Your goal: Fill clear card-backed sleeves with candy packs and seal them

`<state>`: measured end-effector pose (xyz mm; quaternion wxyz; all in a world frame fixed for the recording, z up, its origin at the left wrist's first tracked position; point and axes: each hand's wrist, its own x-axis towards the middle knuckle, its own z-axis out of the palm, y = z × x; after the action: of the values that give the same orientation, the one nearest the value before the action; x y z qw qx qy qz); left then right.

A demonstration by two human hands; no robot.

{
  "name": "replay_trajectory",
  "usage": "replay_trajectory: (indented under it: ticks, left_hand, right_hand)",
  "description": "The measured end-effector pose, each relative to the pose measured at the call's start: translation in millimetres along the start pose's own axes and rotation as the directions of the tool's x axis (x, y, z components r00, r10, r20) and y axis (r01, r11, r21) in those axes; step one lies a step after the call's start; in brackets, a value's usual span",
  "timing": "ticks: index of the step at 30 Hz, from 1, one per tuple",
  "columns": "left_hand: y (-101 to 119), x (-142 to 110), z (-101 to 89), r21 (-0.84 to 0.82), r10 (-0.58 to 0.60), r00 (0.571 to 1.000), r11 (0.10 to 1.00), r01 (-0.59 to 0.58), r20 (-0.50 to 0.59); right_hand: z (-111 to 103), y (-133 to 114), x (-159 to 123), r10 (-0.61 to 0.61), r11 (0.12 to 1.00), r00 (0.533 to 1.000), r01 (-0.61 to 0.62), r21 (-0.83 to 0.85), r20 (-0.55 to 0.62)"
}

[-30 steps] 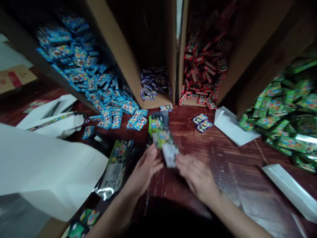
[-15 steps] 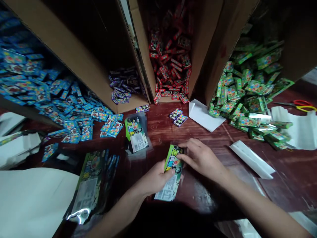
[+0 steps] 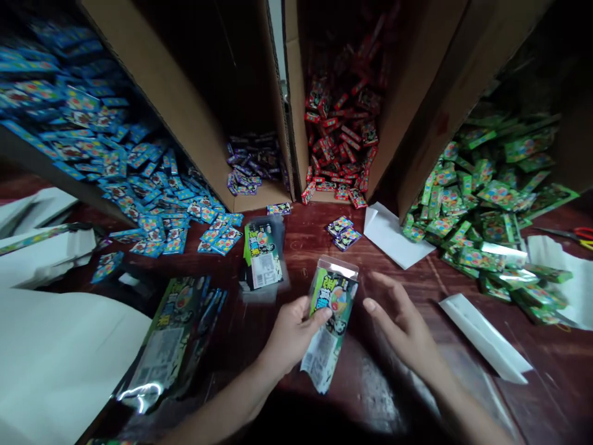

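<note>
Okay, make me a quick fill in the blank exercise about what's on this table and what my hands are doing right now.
1. The clear pouch with the green label is held by the ____ hand.
2. The right hand is open and holds ____.
3. The box between the purple packs and the green packs contains ____ packs.
4. The packs spilling onto the table at far left are ____.

Missing words: left; nothing; red; blue

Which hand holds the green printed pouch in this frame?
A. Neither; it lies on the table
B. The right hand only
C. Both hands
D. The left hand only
D: the left hand pinches the green printed pouch, while the right hand is open beside it, not touching.
</note>
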<state>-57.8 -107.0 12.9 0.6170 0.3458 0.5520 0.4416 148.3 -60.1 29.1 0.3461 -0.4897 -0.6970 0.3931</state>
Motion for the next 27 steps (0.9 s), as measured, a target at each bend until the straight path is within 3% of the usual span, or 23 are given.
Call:
replay_trajectory:
  ticks: [1,2,4,6,8,13,16,20,22,24,25,27]
  left_hand:
    - [-3,2,3.8,0.016,0.034,0.997,0.999,-0.033,-0.062]
    - [-7,4,7.8,0.037,0.065,0.992,0.997,-0.061,-0.109]
    - [-18,8,14.8,0.085,0.122,0.977,0.99,-0.108,-0.173]
    - [-28,11,18.9,0.132,0.177,0.959,0.98,-0.151,-0.22]
    - [-33,16,19.5,0.165,0.208,0.945,0.971,-0.17,-0.252]
    - [-27,32,16.1,0.156,0.24,0.924,0.967,-0.202,-0.298]
    - [-26,39,19.0,0.103,0.233,0.931,0.972,-0.212,-0.282]
    - [-23,38,20.4,0.141,0.168,0.964,0.98,-0.141,-0.206]
    - [-8,34,6.8,0.228,0.189,0.974,0.961,-0.157,-0.122]
    - [21,32,-24.7,0.392,0.279,0.955,0.893,-0.22,-0.098]
    - [40,33,-47.4,0.515,0.347,0.929,0.824,-0.237,-0.127]
    - [80,38,-103.0,0.801,0.453,0.884,0.569,-0.187,-0.115]
  right_hand:
    - [16,8,-8,0.058,0.997,0.996,-0.055,0.053,-0.065]
    - [30,15,-16,0.109,0.992,0.993,-0.105,0.072,-0.048]
    - [55,28,-27,0.197,0.98,0.98,-0.197,-0.039,-0.003]
    - [70,38,-31,0.25,0.945,0.968,-0.251,-0.209,-0.031]
    - [75,44,-27,0.241,0.929,0.968,-0.25,-0.274,-0.068]
    - [71,38,0,0.217,0.954,0.976,-0.216,-0.207,-0.017]
    - [76,39,9,0.262,0.913,0.964,-0.265,-0.309,-0.053]
    - [79,61,9,0.238,0.872,0.957,-0.286,-0.397,-0.166]
    - [70,73,8,0.283,0.844,0.949,-0.315,-0.435,-0.139]
    - [53,77,11,0.365,0.828,0.931,-0.325,-0.457,-0.002]
    - [43,75,15,0.394,0.823,0.916,-0.317,-0.472,0.072]
    - [25,66,34,0.353,0.833,0.922,-0.233,-0.502,0.157]
